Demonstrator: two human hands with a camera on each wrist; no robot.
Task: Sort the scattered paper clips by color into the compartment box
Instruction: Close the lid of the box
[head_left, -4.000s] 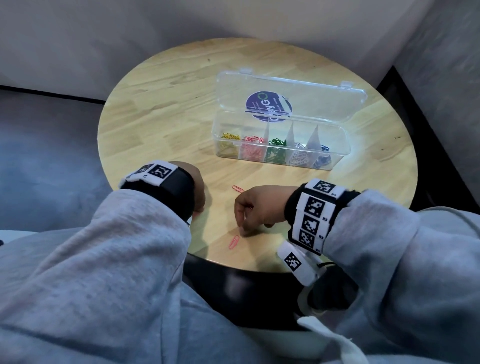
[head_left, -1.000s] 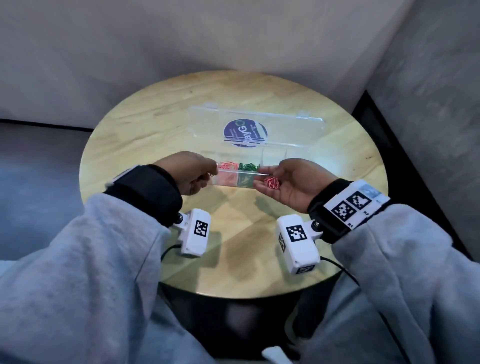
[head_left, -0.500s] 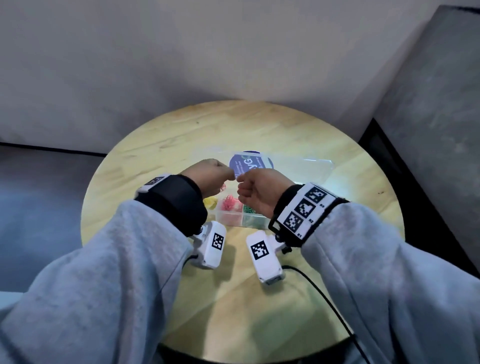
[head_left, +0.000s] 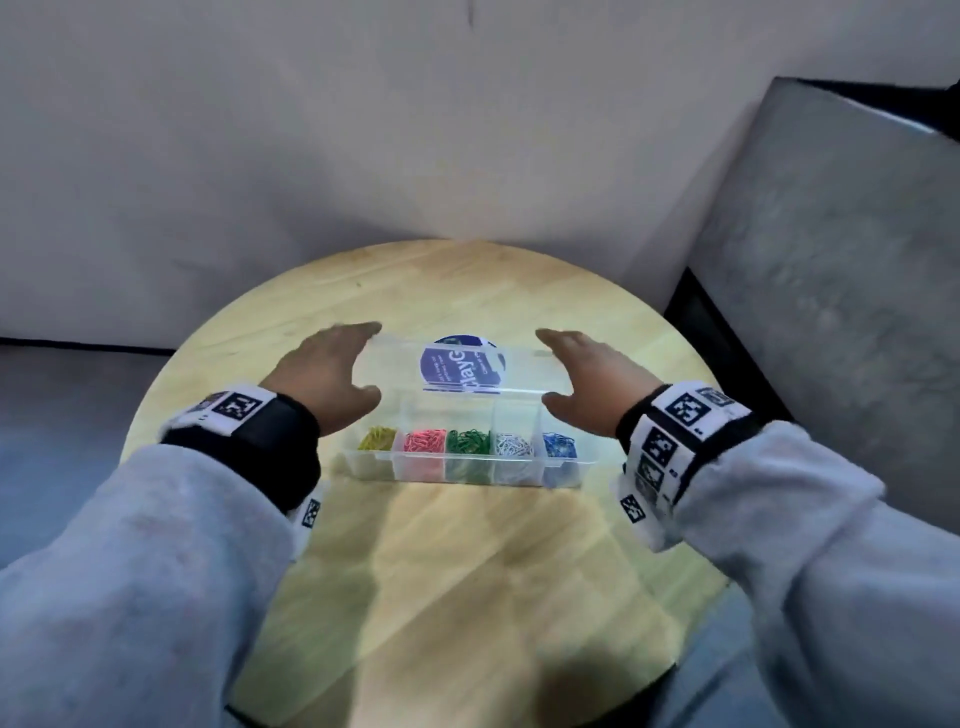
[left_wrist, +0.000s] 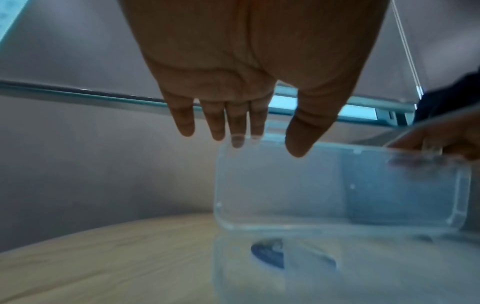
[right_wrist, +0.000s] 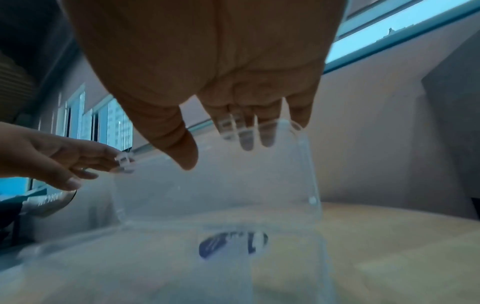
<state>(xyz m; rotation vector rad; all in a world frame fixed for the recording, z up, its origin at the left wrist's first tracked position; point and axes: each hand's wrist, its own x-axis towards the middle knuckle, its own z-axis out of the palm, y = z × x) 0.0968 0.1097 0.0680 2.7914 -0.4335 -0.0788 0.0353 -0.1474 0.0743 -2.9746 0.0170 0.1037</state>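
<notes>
The clear compartment box sits mid-table and holds yellow, pink, green, white and blue paper clips, one colour per compartment. Its lid, with a blue round sticker, stands raised behind the compartments. My left hand is at the lid's left end and my right hand at its right end. Both have straight fingers behind the lid's top edge and the thumb in front, as the left wrist and right wrist views show. Neither hand holds a clip.
The round wooden table stands in a corner, with a pale wall behind and a grey upholstered block to the right. I see no loose clips on the wood in front of the box.
Half a second ago both hands were curled together over the pink compartment. They have since opened and spread apart to the two ends of the lid.
</notes>
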